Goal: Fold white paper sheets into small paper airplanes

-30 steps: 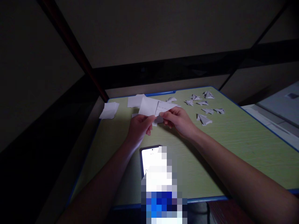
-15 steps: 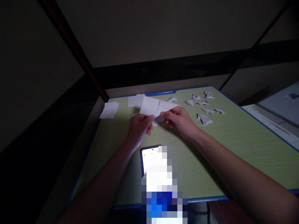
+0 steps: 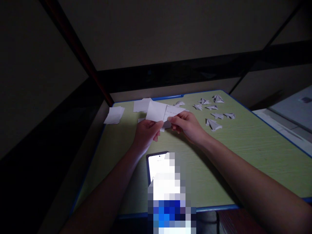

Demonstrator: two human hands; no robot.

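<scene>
Both hands hold one folded sheet of white paper above the table, its right part bearing a line of faint marks. My left hand pinches the lower left edge, thumb on top. The thumb and fingers of my right hand close on the lower right part. Beneath and behind, a piece of paper on the table is partly hidden by the hands. A lit phone lies below the hands, its lower part covered by a pixelated patch.
Several folded paper pieces lie at the back right of the green table. One paper stack sits at the left edge, and more white paper at the back. A pale box-like object stands beyond the right edge.
My left thumb has shifted slightly to the right along the paper's lower edge. The paper and my right hand are almost unmoved.
</scene>
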